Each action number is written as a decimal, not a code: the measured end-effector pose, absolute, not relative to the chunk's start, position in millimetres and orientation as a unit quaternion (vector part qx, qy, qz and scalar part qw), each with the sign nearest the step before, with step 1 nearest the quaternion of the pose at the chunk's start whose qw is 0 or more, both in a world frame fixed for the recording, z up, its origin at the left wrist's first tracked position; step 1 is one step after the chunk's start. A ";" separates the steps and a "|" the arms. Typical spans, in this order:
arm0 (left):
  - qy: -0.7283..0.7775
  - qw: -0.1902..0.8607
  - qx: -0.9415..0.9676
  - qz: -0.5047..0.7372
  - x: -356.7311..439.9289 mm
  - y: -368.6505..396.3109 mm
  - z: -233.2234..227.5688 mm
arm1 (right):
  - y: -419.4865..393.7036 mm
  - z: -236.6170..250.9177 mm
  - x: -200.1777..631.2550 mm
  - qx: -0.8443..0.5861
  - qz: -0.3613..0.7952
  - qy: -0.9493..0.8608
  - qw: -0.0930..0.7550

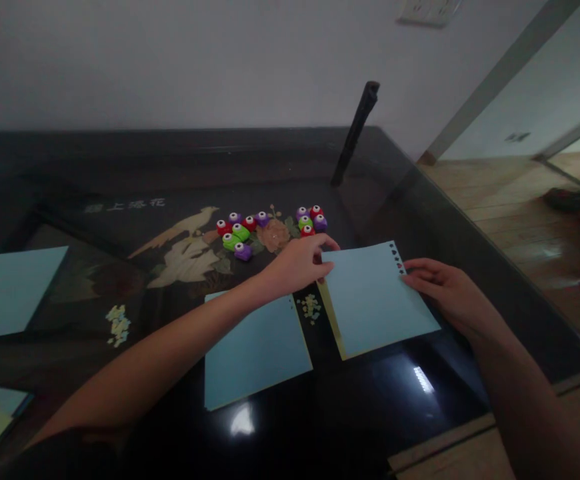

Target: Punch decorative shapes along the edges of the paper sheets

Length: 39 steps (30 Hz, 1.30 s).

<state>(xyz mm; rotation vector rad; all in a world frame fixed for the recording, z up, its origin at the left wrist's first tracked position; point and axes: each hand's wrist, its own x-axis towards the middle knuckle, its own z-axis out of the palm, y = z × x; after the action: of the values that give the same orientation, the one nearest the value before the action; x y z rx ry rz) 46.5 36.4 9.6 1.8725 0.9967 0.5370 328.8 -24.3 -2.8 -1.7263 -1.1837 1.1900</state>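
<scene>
Blue punched sheet [377, 300] lies between the hands, a yellow sheet [339, 330] showing along its left edge. Left hand [300, 263] pinches the upper-left corner, thumb on top; right hand [440, 287] has fingertips touching the edge beside the punched holes [397, 257], grip there hard to tell. Craft punches [241, 233] stand beyond the left wrist.

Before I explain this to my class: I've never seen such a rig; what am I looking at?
No machine: a person's bare left hand and right hand, seen from a head-worn camera looking down, hold a light blue rectangular paper sheet by opposite edges. Shaped holes dot its right edge, and yellow paper shows beneath. On the glossy dark table lie more light blue sheets, two piles of tiny pale pieces, and small red, green and purple gadgets with round white tops.
</scene>
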 end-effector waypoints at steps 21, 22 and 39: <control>0.449 0.270 0.849 0.061 59.2 26.2 -13.7 | -32.2 -22.3 324.0 -0.684 0.319 -0.606 0.249; 0.449 0.266 0.851 0.059 59.1 26.3 -14.1 | -32.4 -22.0 323.4 -0.687 0.313 -0.609 0.244; 0.425 0.179 0.859 0.221 8.8 30.2 33.6 | -34.4 -0.5 308.5 -0.687 0.227 -0.635 0.272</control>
<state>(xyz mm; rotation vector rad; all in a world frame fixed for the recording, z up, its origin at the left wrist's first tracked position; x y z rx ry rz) 8.8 30.2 33.6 2.4298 1.2018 0.6257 308.5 -34.4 -0.5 -1.8488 -1.7086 0.6100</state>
